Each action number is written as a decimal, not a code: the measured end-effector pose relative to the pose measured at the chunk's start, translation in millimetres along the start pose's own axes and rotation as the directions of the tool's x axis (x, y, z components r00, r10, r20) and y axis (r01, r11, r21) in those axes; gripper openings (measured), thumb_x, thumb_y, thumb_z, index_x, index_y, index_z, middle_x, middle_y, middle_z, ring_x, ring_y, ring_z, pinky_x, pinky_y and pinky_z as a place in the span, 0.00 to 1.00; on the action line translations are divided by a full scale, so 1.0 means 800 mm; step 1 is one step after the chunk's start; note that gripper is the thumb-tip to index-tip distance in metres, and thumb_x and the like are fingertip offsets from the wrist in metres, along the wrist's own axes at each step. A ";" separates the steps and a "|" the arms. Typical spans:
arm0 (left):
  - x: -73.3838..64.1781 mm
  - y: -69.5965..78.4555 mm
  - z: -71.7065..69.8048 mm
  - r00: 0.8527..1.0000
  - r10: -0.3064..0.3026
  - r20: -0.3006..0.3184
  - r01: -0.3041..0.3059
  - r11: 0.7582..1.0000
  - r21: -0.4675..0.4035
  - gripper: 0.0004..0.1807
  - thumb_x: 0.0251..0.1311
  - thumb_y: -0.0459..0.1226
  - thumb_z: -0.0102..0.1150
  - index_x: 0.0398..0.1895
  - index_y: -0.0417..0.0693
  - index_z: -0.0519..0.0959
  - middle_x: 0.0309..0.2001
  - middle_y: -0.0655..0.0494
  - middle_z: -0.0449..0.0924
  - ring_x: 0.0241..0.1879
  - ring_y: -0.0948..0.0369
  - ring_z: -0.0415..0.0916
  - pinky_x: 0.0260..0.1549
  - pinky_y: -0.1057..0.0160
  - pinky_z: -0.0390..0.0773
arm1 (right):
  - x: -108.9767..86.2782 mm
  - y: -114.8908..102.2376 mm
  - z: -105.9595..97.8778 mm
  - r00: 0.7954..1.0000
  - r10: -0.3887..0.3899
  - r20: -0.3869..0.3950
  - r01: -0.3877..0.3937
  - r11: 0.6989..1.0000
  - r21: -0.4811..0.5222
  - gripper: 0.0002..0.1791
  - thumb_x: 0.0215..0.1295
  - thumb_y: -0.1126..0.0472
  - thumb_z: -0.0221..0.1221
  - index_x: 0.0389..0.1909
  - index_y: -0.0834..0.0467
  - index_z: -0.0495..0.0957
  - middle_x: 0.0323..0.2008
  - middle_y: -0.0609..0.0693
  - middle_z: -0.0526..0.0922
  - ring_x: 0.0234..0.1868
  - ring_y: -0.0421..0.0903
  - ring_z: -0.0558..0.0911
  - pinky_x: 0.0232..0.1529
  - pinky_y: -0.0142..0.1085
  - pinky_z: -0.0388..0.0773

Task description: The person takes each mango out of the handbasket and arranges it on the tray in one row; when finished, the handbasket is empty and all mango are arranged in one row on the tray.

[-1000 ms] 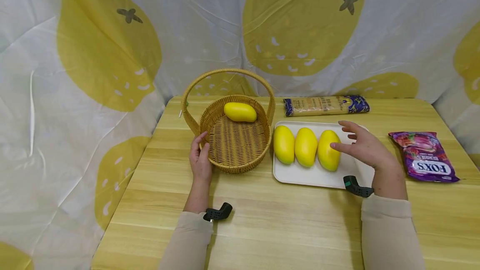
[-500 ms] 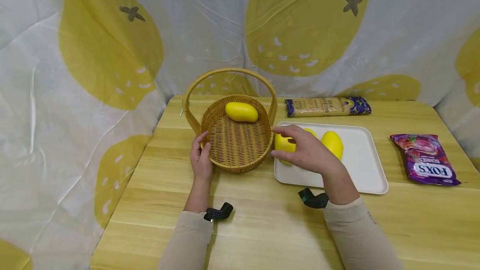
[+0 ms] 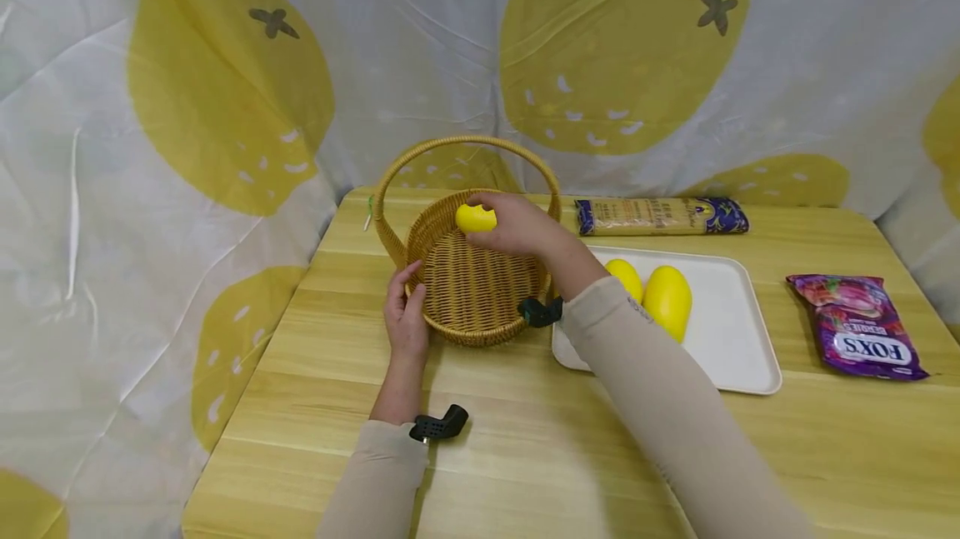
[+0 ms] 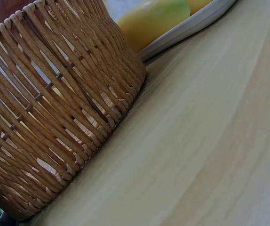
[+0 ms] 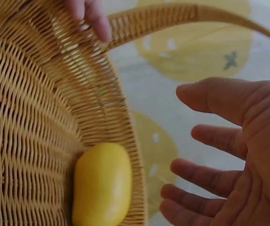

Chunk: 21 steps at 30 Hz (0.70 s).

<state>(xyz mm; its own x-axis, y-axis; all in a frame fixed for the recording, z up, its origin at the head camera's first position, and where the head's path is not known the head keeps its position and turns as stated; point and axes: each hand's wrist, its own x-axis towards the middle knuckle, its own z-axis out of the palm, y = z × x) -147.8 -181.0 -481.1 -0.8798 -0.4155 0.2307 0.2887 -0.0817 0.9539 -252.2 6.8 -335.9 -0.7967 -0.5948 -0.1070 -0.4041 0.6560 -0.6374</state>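
A wicker basket (image 3: 480, 293) with a tall arched handle stands on the table. My left hand (image 3: 406, 318) holds its left rim, with fingertips (image 5: 99, 21) over the edge in the right wrist view. A yellow mango (image 5: 103, 186) lies inside against the far wall. My right hand (image 3: 517, 227) hovers above this mango, partly covering it in the head view. Its fingers are spread and hold nothing in the right wrist view. On the white tray (image 3: 731, 331) to the right, two mangoes show, one whole mango (image 3: 667, 302) and one part-hidden mango (image 3: 624, 276). My right forearm covers the tray's left part.
Behind the tray lies a long pack of noodles (image 3: 660, 216) in blue and clear wrapping. A purple Fox's candy bag (image 3: 858, 326) lies at the right. A lemon-print curtain (image 3: 420, 39) hangs along the back and left sides of the wooden table (image 3: 510, 456).
My right hand has moved left from over the tray's mangoes to above the mango in the basket. My left hand stays at the basket rim.
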 end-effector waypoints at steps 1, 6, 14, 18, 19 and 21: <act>0.000 0.001 0.000 1.000 0.003 0.000 -0.003 1.000 -0.004 0.21 0.70 0.26 0.45 0.64 0.27 0.70 0.73 0.35 0.62 0.71 0.50 0.63 0.62 0.70 0.69 | 0.010 0.001 0.001 1.000 0.006 0.003 -0.006 1.000 -0.004 0.36 0.69 0.49 0.61 0.75 0.54 0.65 0.71 0.59 0.72 0.69 0.57 0.73 0.68 0.51 0.71; 0.000 0.003 0.000 1.000 0.021 -0.004 -0.021 1.000 0.001 0.22 0.68 0.26 0.45 0.63 0.26 0.70 0.72 0.33 0.63 0.69 0.51 0.65 0.63 0.70 0.68 | 0.044 0.012 0.008 0.998 0.063 0.016 -0.063 0.998 -0.003 0.37 0.69 0.49 0.61 0.77 0.51 0.63 0.73 0.54 0.70 0.68 0.53 0.73 0.64 0.49 0.73; 0.000 -0.001 -0.001 1.000 0.017 0.001 -0.017 0.999 0.029 0.22 0.67 0.27 0.46 0.63 0.27 0.71 0.70 0.34 0.65 0.70 0.48 0.63 0.64 0.69 0.66 | 0.066 0.037 0.019 0.994 0.109 0.029 -0.108 0.994 -0.023 0.36 0.70 0.53 0.62 0.76 0.50 0.64 0.74 0.53 0.69 0.71 0.54 0.71 0.66 0.49 0.71; 0.001 -0.001 -0.002 1.000 0.014 0.007 -0.014 0.999 0.044 0.21 0.68 0.28 0.46 0.63 0.29 0.72 0.70 0.35 0.66 0.71 0.50 0.62 0.67 0.66 0.62 | 0.070 0.043 0.020 0.993 0.115 0.042 -0.114 0.993 -0.012 0.34 0.69 0.53 0.63 0.74 0.50 0.66 0.72 0.57 0.70 0.69 0.55 0.72 0.66 0.50 0.72; 0.002 -0.001 -0.002 1.000 0.015 0.008 -0.016 0.999 0.043 0.21 0.68 0.27 0.46 0.63 0.29 0.72 0.71 0.34 0.65 0.71 0.50 0.62 0.67 0.66 0.62 | 0.071 0.043 0.020 0.992 0.115 0.043 -0.115 0.993 -0.006 0.34 0.68 0.53 0.63 0.74 0.50 0.66 0.71 0.58 0.71 0.69 0.56 0.72 0.66 0.50 0.72; 0.002 -0.001 -0.003 1.000 0.015 0.005 -0.015 0.999 0.040 0.21 0.68 0.28 0.46 0.63 0.30 0.73 0.71 0.35 0.65 0.71 0.49 0.62 0.64 0.69 0.64 | 0.072 0.044 0.021 0.992 0.113 0.048 -0.114 0.993 0.009 0.34 0.68 0.53 0.64 0.73 0.50 0.67 0.70 0.59 0.72 0.68 0.56 0.73 0.66 0.49 0.73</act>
<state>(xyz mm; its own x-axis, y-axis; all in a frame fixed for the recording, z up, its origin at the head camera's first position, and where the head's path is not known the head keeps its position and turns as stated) -148.8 -183.9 -482.0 -0.8774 -0.4120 0.2457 0.2865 -0.0394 0.9573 -304.7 -11.9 -377.2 -0.8151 -0.5381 -0.2148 -0.3066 0.7152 -0.6280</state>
